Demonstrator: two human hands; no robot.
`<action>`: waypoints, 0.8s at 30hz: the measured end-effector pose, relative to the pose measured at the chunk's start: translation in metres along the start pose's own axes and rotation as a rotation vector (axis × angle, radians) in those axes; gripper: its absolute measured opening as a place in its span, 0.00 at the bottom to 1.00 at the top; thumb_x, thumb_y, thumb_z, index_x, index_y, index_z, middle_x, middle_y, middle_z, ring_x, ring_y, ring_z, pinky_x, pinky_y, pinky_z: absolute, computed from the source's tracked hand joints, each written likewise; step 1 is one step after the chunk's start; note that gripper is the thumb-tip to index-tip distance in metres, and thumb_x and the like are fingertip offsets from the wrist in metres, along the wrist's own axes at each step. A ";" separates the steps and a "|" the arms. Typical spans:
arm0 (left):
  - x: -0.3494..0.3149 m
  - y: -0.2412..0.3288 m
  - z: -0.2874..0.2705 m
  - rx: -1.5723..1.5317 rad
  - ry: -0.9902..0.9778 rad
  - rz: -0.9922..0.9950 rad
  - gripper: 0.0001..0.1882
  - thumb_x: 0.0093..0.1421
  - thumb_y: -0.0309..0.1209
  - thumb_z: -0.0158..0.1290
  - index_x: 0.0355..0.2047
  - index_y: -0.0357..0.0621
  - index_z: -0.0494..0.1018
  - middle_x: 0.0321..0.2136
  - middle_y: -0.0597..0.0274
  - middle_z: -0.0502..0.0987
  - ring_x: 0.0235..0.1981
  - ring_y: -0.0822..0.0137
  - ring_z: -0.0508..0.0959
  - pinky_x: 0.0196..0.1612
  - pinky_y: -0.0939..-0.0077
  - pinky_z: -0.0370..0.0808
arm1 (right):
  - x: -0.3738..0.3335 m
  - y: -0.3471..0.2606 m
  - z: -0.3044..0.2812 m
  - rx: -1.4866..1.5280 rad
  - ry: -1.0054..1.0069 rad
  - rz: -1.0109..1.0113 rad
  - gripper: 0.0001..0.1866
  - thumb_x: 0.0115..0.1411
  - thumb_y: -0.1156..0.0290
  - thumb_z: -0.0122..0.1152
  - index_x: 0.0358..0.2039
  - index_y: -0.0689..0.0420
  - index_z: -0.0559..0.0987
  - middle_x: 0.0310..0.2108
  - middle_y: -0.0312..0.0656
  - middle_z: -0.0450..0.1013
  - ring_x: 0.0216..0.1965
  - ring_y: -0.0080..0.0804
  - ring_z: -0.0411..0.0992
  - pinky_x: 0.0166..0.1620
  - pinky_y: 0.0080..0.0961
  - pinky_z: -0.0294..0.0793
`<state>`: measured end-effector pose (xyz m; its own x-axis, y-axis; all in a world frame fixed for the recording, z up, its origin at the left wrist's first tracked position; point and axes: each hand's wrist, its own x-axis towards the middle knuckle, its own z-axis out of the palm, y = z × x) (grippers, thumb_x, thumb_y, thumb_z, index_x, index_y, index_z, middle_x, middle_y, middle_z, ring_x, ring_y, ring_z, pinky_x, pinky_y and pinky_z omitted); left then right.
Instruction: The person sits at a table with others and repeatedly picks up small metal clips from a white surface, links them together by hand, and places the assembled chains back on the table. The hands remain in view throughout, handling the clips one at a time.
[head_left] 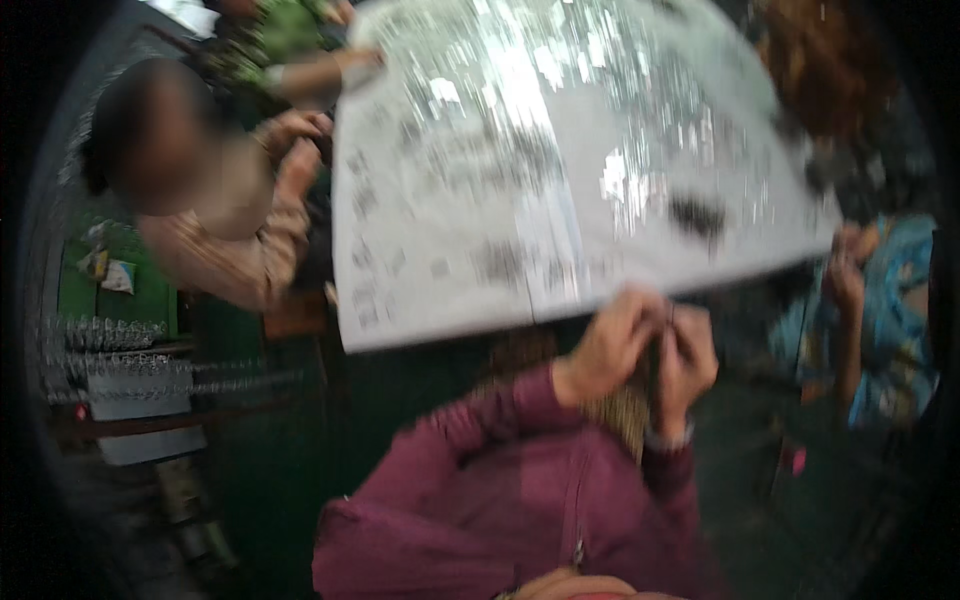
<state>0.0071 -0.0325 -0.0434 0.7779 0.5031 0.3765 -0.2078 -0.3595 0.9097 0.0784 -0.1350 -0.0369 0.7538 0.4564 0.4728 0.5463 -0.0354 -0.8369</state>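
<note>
White surface [440, 312], near edge.
Left hand [612, 345], right hand [688, 358] beside it, close together (blur, can't tell grip); gap rightward to co-worker's hand [846, 272] at corner.

Single view recorded: left fisheye, head-worn. It looks steeply down from above the wearer's purple top [490, 510], close over the hands [612, 345], and faces forward across a broad white surface [430, 290]. The surface's near edge crosses mid-picture; its far edge is cut off.
</note>
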 end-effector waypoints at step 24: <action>-0.020 0.001 -0.012 -0.101 -0.050 0.047 0.08 0.54 0.15 0.53 0.34 0.37 0.68 0.31 0.58 0.73 0.35 0.64 0.74 0.41 0.73 0.71 | 0.105 0.176 0.109 -0.340 -0.463 -0.019 0.16 0.41 0.84 0.51 0.35 0.63 0.76 0.26 0.56 0.71 0.32 0.56 0.69 0.37 0.43 0.67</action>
<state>-0.0152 -0.0335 -0.0478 0.7936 0.4470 0.4127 -0.3019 -0.2996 0.9051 0.2138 0.0033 -0.1652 0.5457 0.7989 0.2527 0.7027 -0.2720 -0.6575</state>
